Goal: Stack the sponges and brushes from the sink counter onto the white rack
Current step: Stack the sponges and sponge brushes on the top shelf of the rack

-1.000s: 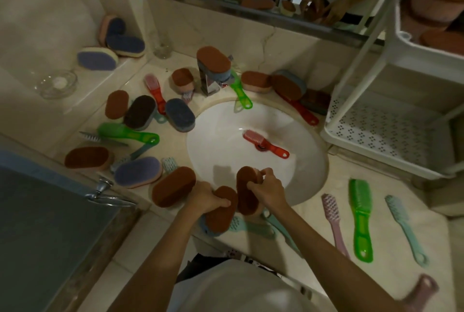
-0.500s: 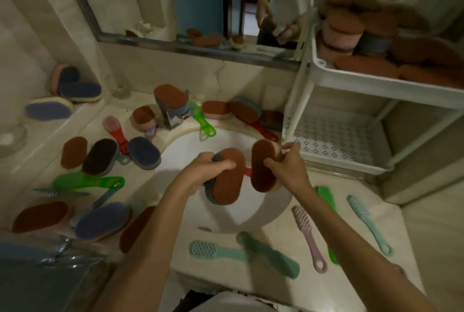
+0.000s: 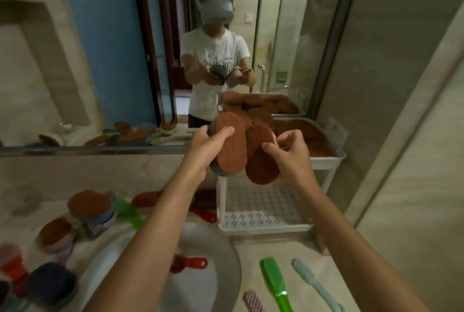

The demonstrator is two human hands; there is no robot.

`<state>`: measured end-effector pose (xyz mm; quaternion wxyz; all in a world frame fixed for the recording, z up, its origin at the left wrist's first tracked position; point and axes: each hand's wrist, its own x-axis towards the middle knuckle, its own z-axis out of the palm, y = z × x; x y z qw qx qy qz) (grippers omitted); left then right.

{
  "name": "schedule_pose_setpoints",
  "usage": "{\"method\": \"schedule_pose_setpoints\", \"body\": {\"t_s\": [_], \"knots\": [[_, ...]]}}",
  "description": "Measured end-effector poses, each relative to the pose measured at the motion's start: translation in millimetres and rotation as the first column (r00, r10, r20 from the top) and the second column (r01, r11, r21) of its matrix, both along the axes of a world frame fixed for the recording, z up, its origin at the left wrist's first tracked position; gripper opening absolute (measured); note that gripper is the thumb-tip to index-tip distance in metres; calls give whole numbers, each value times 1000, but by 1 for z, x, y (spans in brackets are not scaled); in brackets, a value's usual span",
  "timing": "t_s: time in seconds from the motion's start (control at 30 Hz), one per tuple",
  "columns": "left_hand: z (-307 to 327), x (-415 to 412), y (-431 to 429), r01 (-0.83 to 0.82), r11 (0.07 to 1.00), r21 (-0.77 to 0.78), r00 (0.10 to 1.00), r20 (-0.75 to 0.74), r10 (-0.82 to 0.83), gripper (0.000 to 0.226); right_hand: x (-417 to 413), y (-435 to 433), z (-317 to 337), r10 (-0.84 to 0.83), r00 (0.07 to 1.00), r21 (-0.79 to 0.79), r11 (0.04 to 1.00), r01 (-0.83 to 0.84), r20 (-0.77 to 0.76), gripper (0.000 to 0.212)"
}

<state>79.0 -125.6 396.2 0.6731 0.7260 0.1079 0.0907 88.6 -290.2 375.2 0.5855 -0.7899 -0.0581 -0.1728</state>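
Left hand [image 3: 209,142] grips a grey-backed sponge [image 3: 229,144], thumb across its brown face. Right hand [image 3: 288,152] pinches a second sponge [image 3: 261,158]. Both upright, touching, before the rack [image 3: 326,161], whose upper tray holds sponges.

Rack [image 3: 266,226] right of sink [image 3: 221,274], sponges [image 3: 301,133] on top.

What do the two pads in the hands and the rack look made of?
Both sponges, left and right: a matte, rough brown scouring face, apparently abrasive fibre; the left one shows a grey foam-like backing. The white rack: smooth, perforated tray, probably moulded plastic.
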Motion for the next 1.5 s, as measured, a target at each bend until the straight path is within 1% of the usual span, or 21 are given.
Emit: {"method": "schedule_pose_setpoints", "body": {"t_s": [0.1, 0.17, 0.23, 0.33, 0.37, 0.43, 0.5, 0.57, 0.63, 0.73, 0.87, 0.93, 1.0, 1.07, 1.17, 1.27, 1.33, 1.4, 1.47, 1.5], "knots": [[14, 22, -14, 50, 999, 9, 999, 7, -50, 47, 21, -15, 15, -38, 998, 56, 998, 41, -51, 26], [20, 39, -22, 66, 998, 13, 998, -22, -65, 53, 35, -23, 20, -37, 993, 108, 993, 49, -115, 21], [27, 59, -31, 66, 998, 12, 996, -61, -65, 62, 53, -34, 26, -53, 990, 157, 985, 74, -132, 20], [37, 90, -39, 56, 996, -72, 990, -128, -65, 75, 85, -52, 36, -128, 978, 186, 970, 158, -166, 16], [40, 100, -40, 58, 991, -125, 987, -139, -75, 74, 96, -57, 37, -146, 971, 192, 964, 183, -192, 16], [43, 118, -41, 58, 970, -237, 986, -137, -92, 62, 115, -65, 36, -152, 960, 203, 958, 201, -233, 17], [43, 133, -43, 67, 946, -317, 984, -139, -116, 54, 133, -68, 32, -165, 960, 190, 959, 210, -227, 14], [44, 143, -46, 86, 927, -366, 979, -141, -146, 40, 150, -68, 30, -188, 954, 157, 961, 228, -236, 15], [43, 153, -49, 107, 894, -436, 973, -141, -185, 30, 162, -67, 29, -189, 940, 120, 966, 230, -283, 25], [36, 164, -51, 129, 845, -520, 963, -137, -231, 36, 175, -63, 25, -179, 929, 65, 975, 211, -324, 28], [25, 169, -48, 116, 819, -563, 956, -160, -245, 45, 183, -60, 18, -132, 937, 27, 989, 148, -324, 18], [22, 171, -46, 107, 794, -598, 957, -155, -245, 45, 184, -59, 15, -144, 933, -78, 989, 125, -330, 23], [22, 172, -45, 115, 789, -603, 955, -150, -254, 44, 183, -58, 12, -173, 929, -164, 979, 124, -327, 31], [21, 172, -46, 119, 798, -591, 955, -152, -255, 45, 182, -57, 9, -179, 929, -179, 976, 126, -323, 34], [21, 172, -48, 116, 809, -576, 956, -156, -249, 48, 182, -56, 8, -173, 936, -193, 974, 117, -306, 31], [21, 171, -48, 112, 821, -559, 958, -160, -239, 44, 183, -56, 8, -156, 943, -212, 973, 95, -294, 28], [21, 170, -48, 107, 828, -551, 959, -163, -233, 41, 184, -56, 7, -152, 946, -254, 964, 77, -288, 26], [21, 168, -49, 103, 838, -537, 959, -172, -227, 37, 182, -55, 4, -174, 950, -365, 928, 71, -258, 28], [22, 167, -51, 108, 845, -524, 958, -171, -229, 33, 176, -56, 2, -211, 961, -499, 861, 95, -181, 27], [23, 166, -52, 113, 844, -524, 958, -169, -233, 31, 174, -56, 2, -228, 963, -526, 842, 121, -143, 28]]}}
